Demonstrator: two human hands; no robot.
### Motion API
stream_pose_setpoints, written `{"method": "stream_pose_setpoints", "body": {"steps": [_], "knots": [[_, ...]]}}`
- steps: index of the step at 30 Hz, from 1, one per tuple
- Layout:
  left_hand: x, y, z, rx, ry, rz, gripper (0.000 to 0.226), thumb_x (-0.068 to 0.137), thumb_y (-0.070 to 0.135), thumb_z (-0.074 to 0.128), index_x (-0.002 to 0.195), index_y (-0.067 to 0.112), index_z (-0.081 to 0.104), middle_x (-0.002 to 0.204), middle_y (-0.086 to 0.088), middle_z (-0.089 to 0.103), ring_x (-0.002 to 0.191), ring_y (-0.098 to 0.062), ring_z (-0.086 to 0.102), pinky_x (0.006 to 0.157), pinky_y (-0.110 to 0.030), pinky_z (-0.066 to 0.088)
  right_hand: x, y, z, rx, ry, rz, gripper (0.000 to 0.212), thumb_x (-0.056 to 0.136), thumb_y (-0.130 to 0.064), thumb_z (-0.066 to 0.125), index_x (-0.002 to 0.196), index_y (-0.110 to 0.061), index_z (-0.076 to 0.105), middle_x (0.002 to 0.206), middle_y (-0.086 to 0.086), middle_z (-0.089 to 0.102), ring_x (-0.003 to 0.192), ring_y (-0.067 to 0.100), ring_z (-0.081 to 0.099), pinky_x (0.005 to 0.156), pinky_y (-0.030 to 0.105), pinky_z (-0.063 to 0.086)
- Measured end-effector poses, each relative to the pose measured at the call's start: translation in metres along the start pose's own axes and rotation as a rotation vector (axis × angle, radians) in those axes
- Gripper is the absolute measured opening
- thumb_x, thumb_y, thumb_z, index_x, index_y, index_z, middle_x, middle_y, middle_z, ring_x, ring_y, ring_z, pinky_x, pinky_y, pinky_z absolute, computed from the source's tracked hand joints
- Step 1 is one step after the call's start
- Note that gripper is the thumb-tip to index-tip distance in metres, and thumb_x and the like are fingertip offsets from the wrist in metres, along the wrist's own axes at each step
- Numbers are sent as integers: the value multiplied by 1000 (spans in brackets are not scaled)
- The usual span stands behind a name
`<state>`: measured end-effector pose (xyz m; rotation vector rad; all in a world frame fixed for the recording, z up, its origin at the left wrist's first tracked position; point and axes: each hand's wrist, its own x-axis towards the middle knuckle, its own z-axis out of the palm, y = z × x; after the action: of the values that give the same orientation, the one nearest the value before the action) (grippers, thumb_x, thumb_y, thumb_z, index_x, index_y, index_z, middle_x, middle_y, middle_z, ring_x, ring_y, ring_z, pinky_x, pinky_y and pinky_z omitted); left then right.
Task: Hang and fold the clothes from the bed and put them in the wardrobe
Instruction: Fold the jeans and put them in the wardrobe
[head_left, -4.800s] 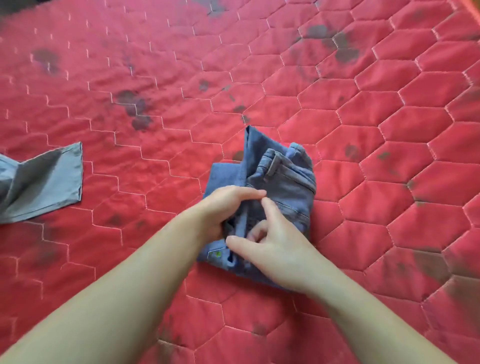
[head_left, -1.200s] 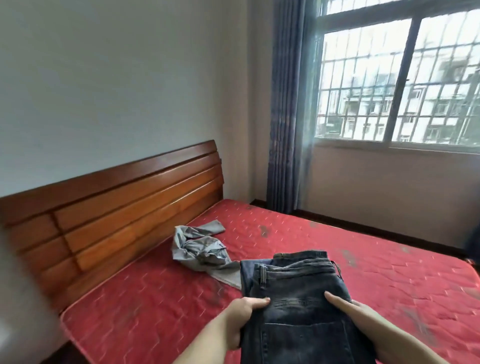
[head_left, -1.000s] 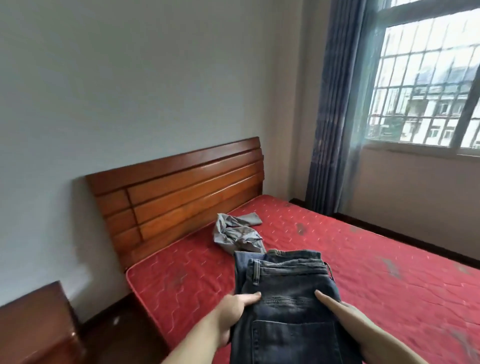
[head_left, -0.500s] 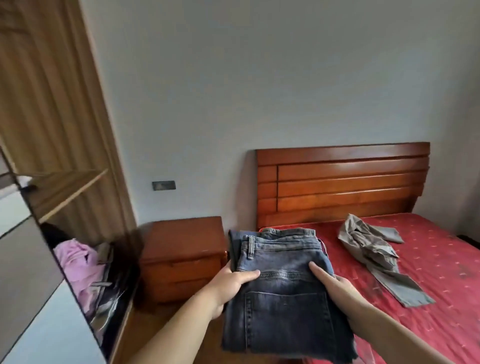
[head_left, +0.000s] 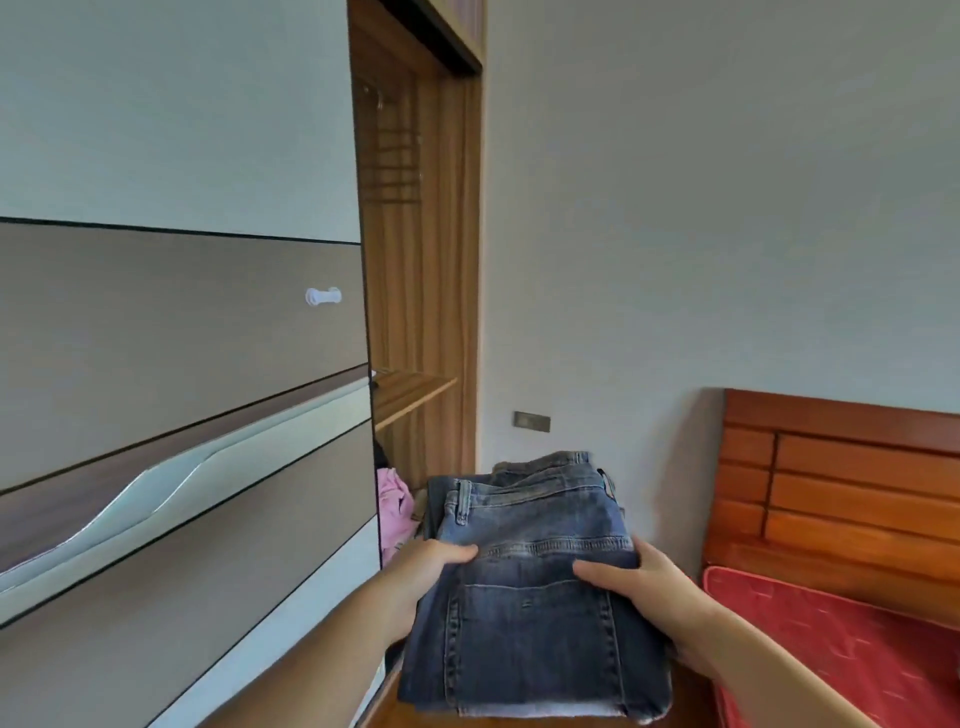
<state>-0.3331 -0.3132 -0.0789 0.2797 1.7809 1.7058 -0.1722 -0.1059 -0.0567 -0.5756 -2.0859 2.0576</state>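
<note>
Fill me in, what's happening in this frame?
A person holds a stack of folded blue denim jeans with both hands, the left hand gripping the left edge and the right hand the right edge. They face the open section of a wood-lined wardrobe, where a pink garment already sits low inside. The jeans are not yet in the wardrobe. The red quilted bed is on the right.

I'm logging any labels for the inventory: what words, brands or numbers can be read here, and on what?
None can be read.
Folded jeans, held by left hand and right hand: no tag or brand shows.
Wall plate: too small to show any marking.
</note>
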Motion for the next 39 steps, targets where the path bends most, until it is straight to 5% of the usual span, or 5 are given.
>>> {"method": "stream_pose_setpoints", "body": {"steps": [9,13,19,29,39], "knots": [[13,33,-77,-124,-113,50,40,80,17,75,119,15,67,113,-14,71,104,-33,68,93,-41,50,69,-42,71,-175,124,-132,32,81,-44,73,105,-30,58,96,-6,69,82,13,70,58,23,55],[43,50,-67,-48,-165,86,50,72,18,82,118,24,66,113,-6,72,103,-27,69,88,-36,53,107,-55,52,-240,139,-136,33,86,-46,68,110,-26,56,102,-1,70,90,20,69,81,37,57],[116,80,-36,90,18,268,66,55,22,88,117,22,65,106,3,75,99,-18,70,99,-41,49,191,-72,5,-211,128,-170,33,86,-43,68,110,-22,60,97,0,72,84,19,70,67,29,55],[230,128,-21,67,221,259,40,73,17,82,111,24,69,104,6,75,97,-16,71,89,-33,53,346,-95,-35,-88,-63,-154,26,85,-32,72,104,-16,65,98,8,74,89,30,71,89,47,55],[392,145,-87,-158,312,158,33,86,17,72,117,24,63,108,-2,74,102,-26,69,101,-46,47,514,-106,-3,-108,-102,-172,27,87,-36,69,107,-20,63,96,0,71,84,19,69,66,27,53]]}}
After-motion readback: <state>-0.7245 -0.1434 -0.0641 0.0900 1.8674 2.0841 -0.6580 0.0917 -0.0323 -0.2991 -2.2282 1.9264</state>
